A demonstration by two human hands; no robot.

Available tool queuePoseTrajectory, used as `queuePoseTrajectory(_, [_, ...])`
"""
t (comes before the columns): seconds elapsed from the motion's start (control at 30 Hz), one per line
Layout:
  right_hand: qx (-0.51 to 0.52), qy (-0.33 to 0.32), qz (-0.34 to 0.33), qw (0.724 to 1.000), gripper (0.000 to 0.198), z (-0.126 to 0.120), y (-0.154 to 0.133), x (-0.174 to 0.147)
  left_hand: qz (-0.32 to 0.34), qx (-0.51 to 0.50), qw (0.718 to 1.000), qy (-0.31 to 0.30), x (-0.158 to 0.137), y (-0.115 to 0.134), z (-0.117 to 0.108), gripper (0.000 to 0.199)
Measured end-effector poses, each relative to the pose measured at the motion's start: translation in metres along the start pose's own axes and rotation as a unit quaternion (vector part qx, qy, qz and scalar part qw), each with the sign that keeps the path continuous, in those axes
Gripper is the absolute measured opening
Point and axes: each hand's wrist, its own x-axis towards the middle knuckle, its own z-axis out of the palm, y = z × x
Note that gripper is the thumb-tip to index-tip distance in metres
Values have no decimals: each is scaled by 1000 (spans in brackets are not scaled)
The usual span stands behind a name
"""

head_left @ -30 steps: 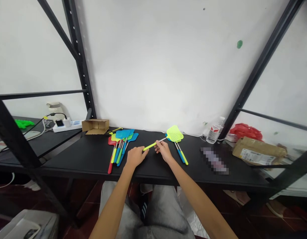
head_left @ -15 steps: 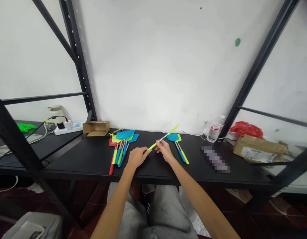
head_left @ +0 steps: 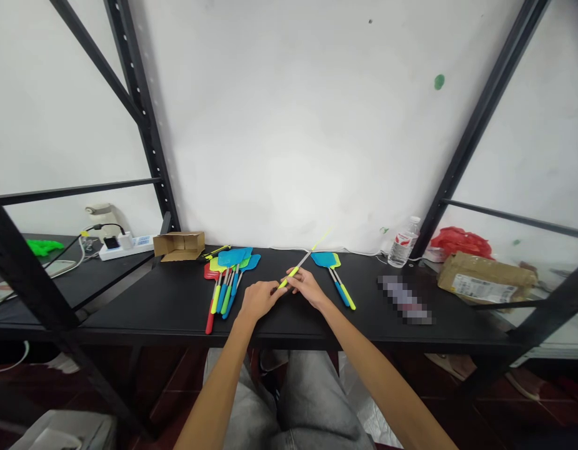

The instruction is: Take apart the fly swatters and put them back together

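Observation:
A yellow fly swatter (head_left: 295, 270) with a metal shaft is held between my hands above the black table, its thin head seen edge-on and pointing up and away to the right. My left hand (head_left: 260, 298) is closed round the lower end of the handle. Further up, the fingers of my right hand (head_left: 305, 286) grip the handle. Left of my hands lies an overlapping pile of several fly swatters (head_left: 232, 259) in blue, green, yellow and red. To the right, a blue fly swatter (head_left: 323, 259) partly covers a yellow one (head_left: 348, 299).
At the table's back left are an open cardboard box (head_left: 180, 247) and a black-and-yellow tool (head_left: 216, 252). A water bottle (head_left: 403, 242) stands back right, near a blurred-out item (head_left: 405, 300). Beyond the black rack post (head_left: 480, 131) lie a brown package (head_left: 488, 279) and a red bag (head_left: 462, 242).
My right hand has shifted slightly left and down along the swatter onto its handle. The swatter's head has turned thinner to my view. The whole view has shifted slightly.

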Motion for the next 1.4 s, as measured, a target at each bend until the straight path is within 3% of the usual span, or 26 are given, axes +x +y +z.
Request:
queuePoseTrajectory(0.4, [7, 227, 13, 974, 41, -3, -1, 4, -6, -28, 999, 19, -1, 3, -2, 48])
queuePoseTrajectory(0.97, [146, 246, 55, 957, 48, -6, -14, 2, -35, -29, 999, 13, 0, 5, -4, 41])
queuePoseTrajectory(1.1, [196, 273, 40, 941, 44, -12, -17, 1, -35, -28, 999, 13, 1, 4, -2, 40])
queuePoseTrajectory(1.23, [279, 315, 2, 907, 32, -22, -19, -3, -31, -28, 999, 14, 1, 2, 0, 40])
queuePoseTrajectory(1.4, [283, 357, -31, 890, 24, -32, -15, -4, -32, -25, 999, 12, 1, 1, 0, 39])
